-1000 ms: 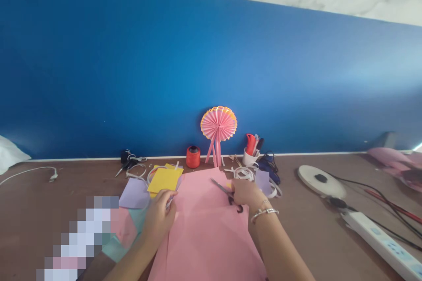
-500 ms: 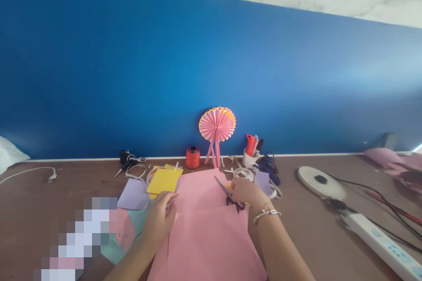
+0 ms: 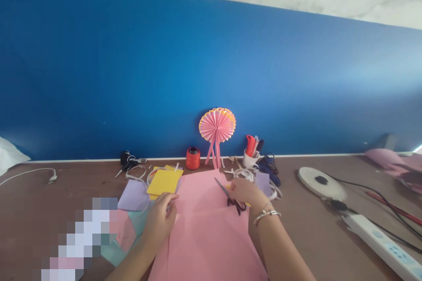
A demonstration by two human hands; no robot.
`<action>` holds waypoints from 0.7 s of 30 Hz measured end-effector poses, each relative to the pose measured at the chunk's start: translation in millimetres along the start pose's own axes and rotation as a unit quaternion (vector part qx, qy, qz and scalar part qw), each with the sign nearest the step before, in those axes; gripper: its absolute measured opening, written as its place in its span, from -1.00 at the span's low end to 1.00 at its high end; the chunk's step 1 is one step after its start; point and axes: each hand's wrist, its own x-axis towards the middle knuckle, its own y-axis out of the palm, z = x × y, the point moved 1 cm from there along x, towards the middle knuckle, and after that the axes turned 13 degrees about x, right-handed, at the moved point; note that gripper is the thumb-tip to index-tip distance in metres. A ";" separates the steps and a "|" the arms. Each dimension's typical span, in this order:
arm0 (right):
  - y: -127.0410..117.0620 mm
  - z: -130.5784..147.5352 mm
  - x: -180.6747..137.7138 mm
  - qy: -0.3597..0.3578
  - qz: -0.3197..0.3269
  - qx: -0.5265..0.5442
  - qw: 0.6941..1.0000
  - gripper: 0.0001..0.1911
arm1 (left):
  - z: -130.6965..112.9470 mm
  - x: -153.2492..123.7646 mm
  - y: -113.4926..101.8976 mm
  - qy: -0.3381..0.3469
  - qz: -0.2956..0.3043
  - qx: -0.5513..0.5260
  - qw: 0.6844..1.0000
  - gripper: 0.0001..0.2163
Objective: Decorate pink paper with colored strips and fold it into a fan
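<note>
Large pink paper sheets (image 3: pixel 211 241) lie stacked in front of me, with a crease or edge running across them. My left hand (image 3: pixel 162 217) rests at their left edge, fingers loosely bent, thumb and forefinger a little apart. At the upper right of the sheets, my right hand (image 3: pixel 247 193) has its fingertips closed around the middle of black-handled scissors (image 3: pixel 235 204). Their blades point up and left over the paper. Yellow paper squares (image 3: pixel 165 181), a lilac sheet (image 3: pixel 133 195) and teal paper (image 3: pixel 114 252) lie beside my left hand.
Against the blue partition (image 3: pixel 132 61) stands a pleated pink paper fan (image 3: pixel 217 125). Nearby are a red thread spool (image 3: pixel 193 159) and a white cup (image 3: pixel 250 159) with pens. A round white appliance base (image 3: pixel 321 184), cables and a power strip (image 3: pixel 385 239) occupy the right.
The scissors' handles have turned slightly and shifted a little right and down. My right hand has barely moved; my left hand stays at the paper's edge.
</note>
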 end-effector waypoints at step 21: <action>-46.3 94.9 73.0 -0.094 -0.456 0.133 0.875 -0.74 | 7.2 -1.0 8.5 -0.010 0.013 -0.017 1.000 -0.78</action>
